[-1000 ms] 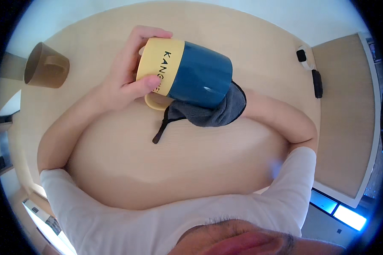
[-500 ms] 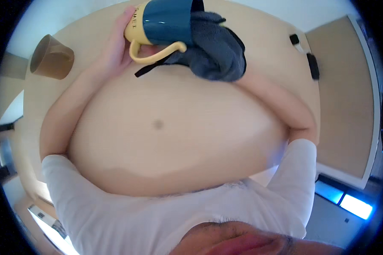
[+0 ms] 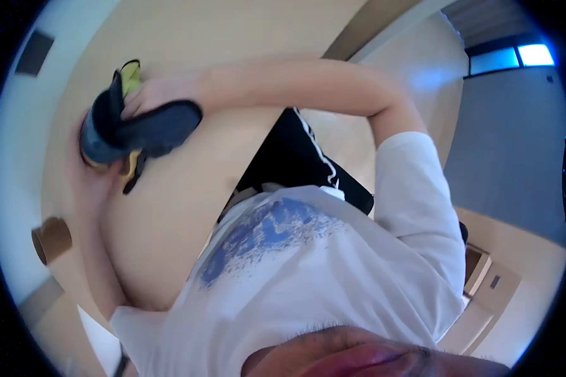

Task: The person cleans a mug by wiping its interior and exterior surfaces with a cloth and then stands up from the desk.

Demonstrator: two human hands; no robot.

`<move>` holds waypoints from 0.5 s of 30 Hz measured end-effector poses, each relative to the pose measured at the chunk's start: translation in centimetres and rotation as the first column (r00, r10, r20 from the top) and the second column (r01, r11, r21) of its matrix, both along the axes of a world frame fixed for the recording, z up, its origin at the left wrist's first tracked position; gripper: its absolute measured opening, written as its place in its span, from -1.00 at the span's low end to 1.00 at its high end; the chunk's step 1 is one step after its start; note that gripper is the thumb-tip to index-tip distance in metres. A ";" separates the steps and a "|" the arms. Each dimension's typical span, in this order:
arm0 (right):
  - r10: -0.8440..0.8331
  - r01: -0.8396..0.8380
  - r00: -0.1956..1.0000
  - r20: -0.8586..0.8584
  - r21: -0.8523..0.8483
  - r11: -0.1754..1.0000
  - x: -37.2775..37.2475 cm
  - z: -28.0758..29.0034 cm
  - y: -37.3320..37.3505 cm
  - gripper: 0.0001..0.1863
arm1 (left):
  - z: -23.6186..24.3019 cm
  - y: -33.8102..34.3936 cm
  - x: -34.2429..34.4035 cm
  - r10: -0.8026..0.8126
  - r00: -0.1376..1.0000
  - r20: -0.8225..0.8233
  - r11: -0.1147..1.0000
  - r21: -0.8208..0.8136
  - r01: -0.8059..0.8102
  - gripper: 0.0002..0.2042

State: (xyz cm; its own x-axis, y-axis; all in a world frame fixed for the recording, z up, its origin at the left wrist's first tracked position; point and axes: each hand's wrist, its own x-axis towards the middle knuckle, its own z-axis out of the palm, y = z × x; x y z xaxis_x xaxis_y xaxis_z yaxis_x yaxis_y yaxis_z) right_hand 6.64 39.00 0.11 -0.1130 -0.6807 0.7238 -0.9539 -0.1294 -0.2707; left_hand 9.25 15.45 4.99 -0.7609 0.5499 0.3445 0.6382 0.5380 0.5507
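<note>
A dark blue mug (image 3: 95, 143) with a yellow base and handle is tilted above the table at the far left. My left hand (image 3: 89, 177) is wrapped around its lower part, the fingers partly hidden behind it. At the mug's mouth is a dark grey cloth (image 3: 170, 124) with black edging and a yellow-green patch. My right hand (image 3: 160, 93) grips this cloth, part of which goes into the mug. The right fingertips are covered by cloth and mug, and motion smears both hands somewhat.
A brown cup (image 3: 56, 237) stands on the light wooden table (image 3: 163, 232) beside my left forearm. The table's near edge runs along my body, with my dark trousers (image 3: 283, 151) below it. A grey panel (image 3: 509, 144) is at the right.
The view has turned, so the mug and cloth now appear farther left. The mug's mouth has tipped toward the camera, and the right hand, formerly covered by cloth, shows.
</note>
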 end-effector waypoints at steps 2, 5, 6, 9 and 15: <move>0.056 -0.053 0.998 0.042 -0.074 0.996 0.0 -0.4 0.1 -0.61 | 0.1 2.0 0.5 0.062 0.988 -0.145 0.992 -0.096 -0.077 -0.29; 0.067 -0.059 0.988 0.138 -0.061 0.996 0.6 -1.1 0.3 -0.60 | -1.6 2.1 -0.3 0.071 0.997 0.029 0.992 0.101 -0.073 -0.36; 0.084 -0.068 0.990 0.113 -0.133 0.989 0.3 -0.6 1.4 -0.53 | -1.4 2.6 -1.1 0.043 0.996 0.080 0.988 0.146 -0.054 -0.38; 0.145 -0.122 0.959 0.242 -0.108 0.987 1.9 3.6 5.6 -0.45 | 5.0 3.8 -1.7 -0.002 0.990 0.143 0.995 0.096 -0.012 -0.29; -0.081 0.192 0.860 0.504 -0.172 0.966 5.8 6.4 14.3 -0.45 | 6.8 11.1 -4.6 -0.123 0.940 0.317 0.988 0.126 0.087 -0.29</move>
